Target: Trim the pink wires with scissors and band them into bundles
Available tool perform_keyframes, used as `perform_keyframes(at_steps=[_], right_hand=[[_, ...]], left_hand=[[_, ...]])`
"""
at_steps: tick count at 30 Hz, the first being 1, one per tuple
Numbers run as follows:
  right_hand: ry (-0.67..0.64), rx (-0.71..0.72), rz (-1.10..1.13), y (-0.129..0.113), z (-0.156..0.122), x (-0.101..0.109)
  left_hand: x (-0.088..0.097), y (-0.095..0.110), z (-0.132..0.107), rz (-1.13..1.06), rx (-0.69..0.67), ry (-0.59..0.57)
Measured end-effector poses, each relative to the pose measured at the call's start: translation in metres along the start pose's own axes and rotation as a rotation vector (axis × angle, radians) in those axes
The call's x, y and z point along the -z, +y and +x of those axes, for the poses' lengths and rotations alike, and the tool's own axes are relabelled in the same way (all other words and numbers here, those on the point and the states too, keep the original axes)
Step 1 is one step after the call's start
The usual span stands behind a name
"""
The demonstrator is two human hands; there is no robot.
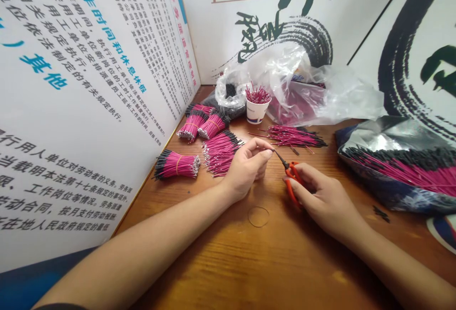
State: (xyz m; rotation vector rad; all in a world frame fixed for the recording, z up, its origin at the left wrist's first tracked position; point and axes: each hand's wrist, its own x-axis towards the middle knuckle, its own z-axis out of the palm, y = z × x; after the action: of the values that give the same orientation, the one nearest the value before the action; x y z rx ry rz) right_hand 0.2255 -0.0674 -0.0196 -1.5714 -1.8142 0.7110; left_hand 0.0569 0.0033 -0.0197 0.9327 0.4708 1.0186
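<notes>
Both forearms extend inward from the lower corners. A thin round loop (258,226) lies on the brown wooden tabletop (228,262), nearer than both hands. The right hand (318,193) is closed around orange-handled scissors with dark blades (291,171), tips at the left hand (247,165). Its thumb and forefinger are pinched together; contents indeterminable. Loose black-ended magenta wires (294,136) lie just beyond.
</notes>
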Motion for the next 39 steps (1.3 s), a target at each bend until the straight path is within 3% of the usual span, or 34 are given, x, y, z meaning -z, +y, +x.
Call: perform_keyframes(at_steps=[6,30,34,37,39], right_hand=[[0.024,0.023,-0.067,-0.0025,0.0014,0.0012],[-0.035,-0.067,0.090,-0.0006,-0.0007,0.0013],[-0.024,-0.079,0.134,0.0004,-0.0019,-0.0005],[0.009,-0.088,0.277,-0.0025,-0.0014,-0.0011],[0.036,-0.083,0.391,-0.0062,-0.0009,-0.0011]], left_hand=[[0.0004,0.0004,0.0006,0.002,0.007,0.012],[-0.0006,0.0020,-0.0002,0.047,0.070,0.010],[-0.0021,-0.0003,-0.0006,0.141,0.066,-0.002],[-0.0049,-0.0033,-0.0038,0.350,-0.055,-0.031],[-0.0066,-0.0053,-0.0070,0.542,-0.153,-0.116]])
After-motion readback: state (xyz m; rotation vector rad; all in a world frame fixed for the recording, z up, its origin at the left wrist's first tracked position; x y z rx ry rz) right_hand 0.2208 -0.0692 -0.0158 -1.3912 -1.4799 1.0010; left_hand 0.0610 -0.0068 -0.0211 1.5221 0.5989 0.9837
